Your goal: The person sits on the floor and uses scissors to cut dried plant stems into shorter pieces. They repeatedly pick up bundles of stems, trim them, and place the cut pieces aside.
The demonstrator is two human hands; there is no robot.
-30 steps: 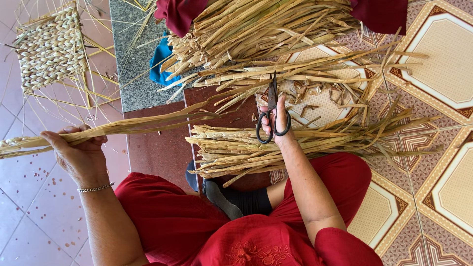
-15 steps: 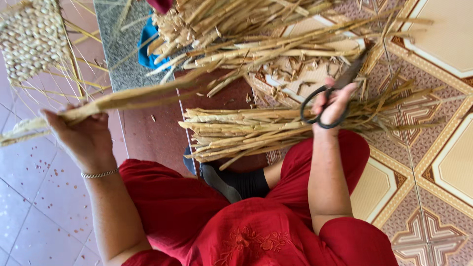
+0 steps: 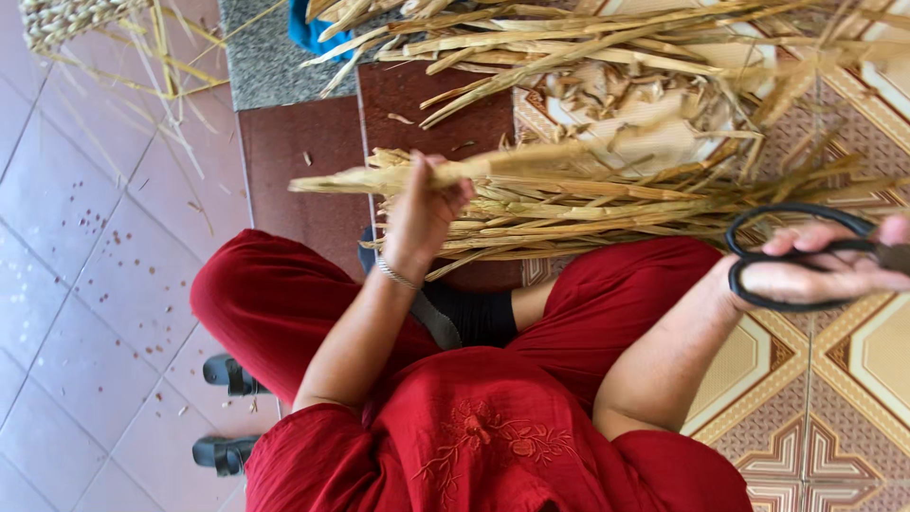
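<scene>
Left hand (image 3: 424, 213) gripping dried reed stalk (image 3: 493, 166), right hand (image 3: 815, 270) clasping black scissors (image 3: 806, 254) well apart

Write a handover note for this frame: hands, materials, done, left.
Left hand: closed on one dried reed strip, held level above the lap.
Right hand: fingers through the handles of black scissors, off to the right, clear of the strip.
Reed bundle lies across the knees; a looser pile behind it; offcuts on the patterned floor tile.
Done: some trimming, judging by the offcuts.
Left: held strip shows no cut under way; both piles remain.
</scene>
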